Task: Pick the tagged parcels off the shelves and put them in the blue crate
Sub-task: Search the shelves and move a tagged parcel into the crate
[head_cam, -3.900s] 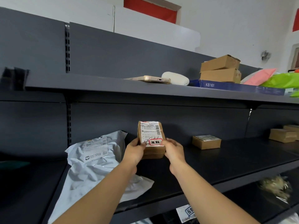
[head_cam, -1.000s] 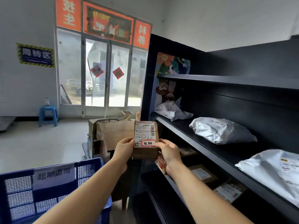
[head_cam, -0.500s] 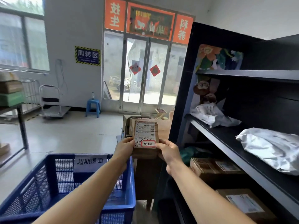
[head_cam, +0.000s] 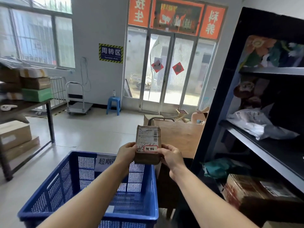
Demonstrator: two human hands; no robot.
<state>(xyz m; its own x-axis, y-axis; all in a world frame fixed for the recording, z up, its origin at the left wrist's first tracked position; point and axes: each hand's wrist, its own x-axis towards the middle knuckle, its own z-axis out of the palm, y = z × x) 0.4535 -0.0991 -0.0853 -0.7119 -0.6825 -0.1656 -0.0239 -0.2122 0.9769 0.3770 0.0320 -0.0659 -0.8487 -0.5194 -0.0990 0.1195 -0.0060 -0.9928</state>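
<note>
Closer now — blue crate (head_cam: 69, 176) under held parcel (head_cam: 147, 143).

The single head-worn, wide-angle view looks forward and slightly down from close behind the person's raised arms, facing the glass door (head_cam: 166, 69) at upper centre, with the blue crate (head_cam: 69, 181) near at lower left and the dark shelves (head_cam: 263, 145) along the right edge.

The small brown cardboard parcel (head_cam: 148, 143) stands upright in the air, its white shipping label with a red-framed tag facing near. It is above the far right corner of the blue perforated plastic crate (head_cam: 62, 191), which stands on the floor at near left.
</note>
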